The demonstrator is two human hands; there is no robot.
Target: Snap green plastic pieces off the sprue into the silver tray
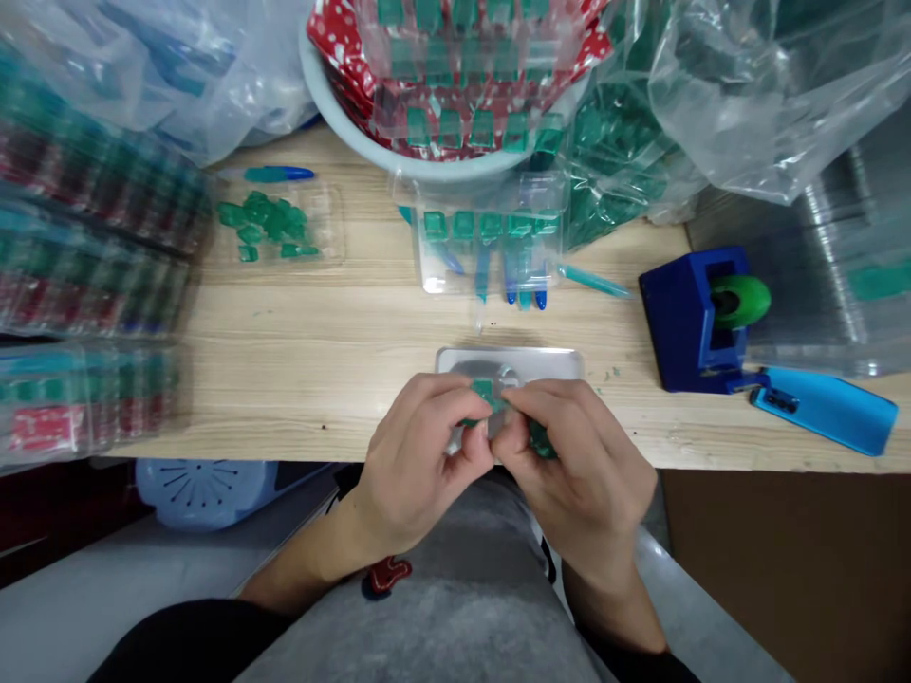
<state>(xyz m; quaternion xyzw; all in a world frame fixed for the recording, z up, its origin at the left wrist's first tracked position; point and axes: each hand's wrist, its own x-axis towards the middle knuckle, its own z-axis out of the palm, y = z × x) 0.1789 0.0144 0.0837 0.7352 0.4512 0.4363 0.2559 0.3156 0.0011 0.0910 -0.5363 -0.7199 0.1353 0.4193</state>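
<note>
Near the table's front edge, my left hand (419,455) and my right hand (580,465) meet with thumbs and forefingers pinched together. A small translucent green square piece (482,390) shows at the left fingertips. More green pieces (542,439) show inside the curled fingers of my right hand. Exactly what lies between the two pinches is hidden by the fingers. Beneath my hands is a shallow silvery tray (562,360), mostly covered by them. Just beyond it, a clear plastic tray (434,277) holds a row of green squares above blue pens.
Loose green pieces (267,220) lie in a clear tray at left. Stacked filled clear packs (92,285) line the left side. A basin (427,171) with red dotted material stands at the back. A blue tape dispenser (676,323) and blue phone (829,413) are at right.
</note>
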